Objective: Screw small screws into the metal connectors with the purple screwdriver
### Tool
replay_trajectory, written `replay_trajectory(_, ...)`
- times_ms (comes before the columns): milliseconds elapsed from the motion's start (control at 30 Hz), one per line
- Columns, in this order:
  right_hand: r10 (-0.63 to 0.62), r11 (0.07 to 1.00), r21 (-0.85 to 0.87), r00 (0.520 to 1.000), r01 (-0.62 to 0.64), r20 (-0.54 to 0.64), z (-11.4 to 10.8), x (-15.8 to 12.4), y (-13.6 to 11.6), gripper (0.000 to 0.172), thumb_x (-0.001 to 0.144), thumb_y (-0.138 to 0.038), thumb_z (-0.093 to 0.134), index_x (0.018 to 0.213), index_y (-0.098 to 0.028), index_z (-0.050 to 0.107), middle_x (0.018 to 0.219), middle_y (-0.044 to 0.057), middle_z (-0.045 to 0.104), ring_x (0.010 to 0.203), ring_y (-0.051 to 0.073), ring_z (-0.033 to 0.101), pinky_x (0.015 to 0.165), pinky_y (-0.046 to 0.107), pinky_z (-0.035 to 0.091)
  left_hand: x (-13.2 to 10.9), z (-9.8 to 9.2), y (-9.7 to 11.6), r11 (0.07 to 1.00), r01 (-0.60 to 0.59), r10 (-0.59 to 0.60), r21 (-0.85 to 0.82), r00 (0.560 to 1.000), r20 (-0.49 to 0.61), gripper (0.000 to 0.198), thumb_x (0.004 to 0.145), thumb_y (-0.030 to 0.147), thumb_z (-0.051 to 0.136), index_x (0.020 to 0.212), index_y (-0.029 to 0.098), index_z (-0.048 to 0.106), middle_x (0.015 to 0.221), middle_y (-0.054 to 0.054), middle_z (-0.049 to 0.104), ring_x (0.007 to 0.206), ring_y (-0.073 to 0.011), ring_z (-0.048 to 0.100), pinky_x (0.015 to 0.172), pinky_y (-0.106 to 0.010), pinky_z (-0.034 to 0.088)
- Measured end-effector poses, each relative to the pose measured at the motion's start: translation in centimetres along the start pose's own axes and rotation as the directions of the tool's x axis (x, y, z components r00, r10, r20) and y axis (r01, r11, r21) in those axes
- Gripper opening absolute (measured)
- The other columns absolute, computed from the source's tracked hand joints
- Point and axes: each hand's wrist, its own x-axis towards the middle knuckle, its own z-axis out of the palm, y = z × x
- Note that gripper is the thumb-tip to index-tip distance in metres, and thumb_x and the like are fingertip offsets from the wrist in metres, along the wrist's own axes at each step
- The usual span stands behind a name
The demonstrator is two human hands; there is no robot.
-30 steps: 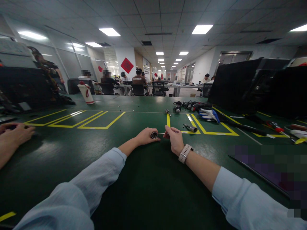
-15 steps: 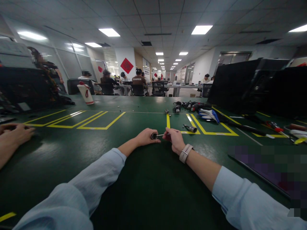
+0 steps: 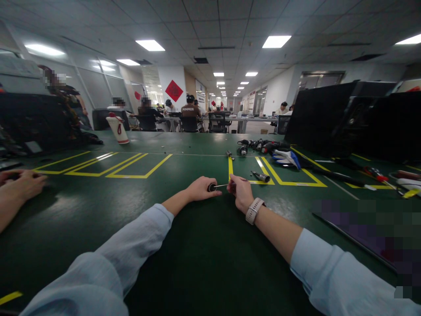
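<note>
My left hand [image 3: 200, 188] is closed around a small round part [image 3: 211, 187], dark inside with a metallic rim, its open end turned to the right. In my right hand [image 3: 242, 193] is a slim screwdriver [image 3: 222, 185]; its thin shaft reaches left to the part's open end, and its handle is mostly hidden by my fingers. Whether the tip touches a screw is too small to tell. Just beyond my right hand lies a metal cylindrical connector [image 3: 261, 177] with a narrow tail. A smaller metal piece [image 3: 229, 154] rests farther back.
Yellow tape [image 3: 126, 176] marks boxes on the green table [image 3: 204, 263]. Several dark connectors and cables [image 3: 253, 145] and a blue-white glove [image 3: 286, 159] lie back right. A paper cup [image 3: 117, 129] stands back left. Another person's hand [image 3: 24, 186] is at the left edge. A dark flat screen [image 3: 355, 237] lies right.
My right hand has shifted very slightly to the right, still gripping the screwdriver. My left hand holds the round part in almost the same place.
</note>
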Motion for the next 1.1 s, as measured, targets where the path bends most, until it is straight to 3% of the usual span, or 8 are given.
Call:
replay_trajectory(167, -0.01, 1.0, -0.017, 1.0, 0.01, 0.005, 0.2, -0.2, 0.2, 0.021, 0.061, -0.028, 0.064, 0.047, -0.017, 0.053, 0.038, -0.004, 0.05, 0.037, 0.009, 0.047, 0.041, 0.023, 0.034, -0.1, 0.0, -0.1, 0.997, -0.05, 0.05, 0.063, 0.999, -0.002, 0.033, 0.083, 0.044, 0.042, 0.077, 0.016, 0.059, 0.062, 0.0, 0.055, 0.059, -0.0132, 0.05, 0.057, -0.024, 0.034)
replay_trajectory(367, -0.004, 0.998, 0.06, 0.992, 0.011, -0.125, 0.0, 0.5, 0.0, 0.025, 0.066, -0.026, 0.056, 0.046, -0.019, 0.045, 0.034, -0.006, 0.043, 0.031, 0.008, 0.039, 0.035, 0.022, 0.027, 0.0, 0.1, 0.4, 0.988, -0.055, 0.055, 0.144, 0.998, 0.004, 0.028, 0.086, 0.036, 0.04, 0.079, 0.016, 0.059, 0.069, -0.003, 0.059, 0.066, -0.0159, 0.054, 0.064, -0.026, 0.036)
replay_trajectory(600, 0.054, 0.975, 0.221, 0.961, 0.007, -0.271, -1.4, 2.9, -1.3, 0.028, 0.072, -0.024, 0.049, 0.049, -0.022, 0.034, 0.034, -0.009, 0.032, 0.027, 0.006, 0.031, 0.033, 0.021, 0.026, 1.5, 1.4, 3.1, 0.952, -0.034, 0.042, 0.304, 0.999, -0.02, 0.029, 0.085, 0.036, 0.04, 0.079, 0.016, 0.06, 0.071, -0.007, 0.062, 0.07, -0.0209, 0.057, 0.066, -0.032, 0.037)
replay_trajectory(733, 0.065, 0.963, 0.266, 0.932, 0.034, -0.356, -2.9, 4.4, -2.2, 0.027, 0.077, -0.023, 0.045, 0.053, -0.021, 0.034, 0.034, -0.009, 0.034, 0.028, 0.006, 0.034, 0.033, 0.019, 0.029, 3.4, 2.8, 5.1, 0.921, -0.037, 0.054, 0.388, 0.998, -0.034, 0.031, 0.085, 0.037, 0.038, 0.079, 0.016, 0.061, 0.074, -0.009, 0.064, 0.071, -0.0224, 0.058, 0.065, -0.034, 0.038)
replay_trajectory(933, 0.072, 0.966, 0.259, 0.957, 0.004, -0.283, -3.4, 4.9, -2.0, 0.019, 0.079, -0.026, 0.048, 0.062, -0.019, 0.05, 0.047, -0.002, 0.058, 0.039, 0.009, 0.05, 0.043, 0.021, 0.042, 6.2, 4.3, 7.4, 0.87, -0.112, 0.132, 0.479, 0.991, -0.008, 0.022, 0.077, 0.028, 0.048, 0.078, 0.012, 0.063, 0.075, -0.014, 0.065, 0.074, -0.0262, 0.059, 0.069, -0.039, 0.037)
replay_trajectory(1100, 0.063, 0.972, 0.237, 0.974, -0.009, -0.22, -3.2, 5.1, -1.5, 0.019, 0.081, -0.027, 0.046, 0.065, -0.018, 0.052, 0.051, -0.001, 0.063, 0.044, 0.011, 0.055, 0.047, 0.022, 0.045, 6.8, 4.0, 7.9, 0.794, -0.195, 0.222, 0.575, 0.975, 0.024, 0.024, 0.075, 0.025, 0.047, 0.079, 0.01, 0.065, 0.08, -0.016, 0.066, 0.076, -0.0258, 0.058, 0.072, -0.04, 0.036)
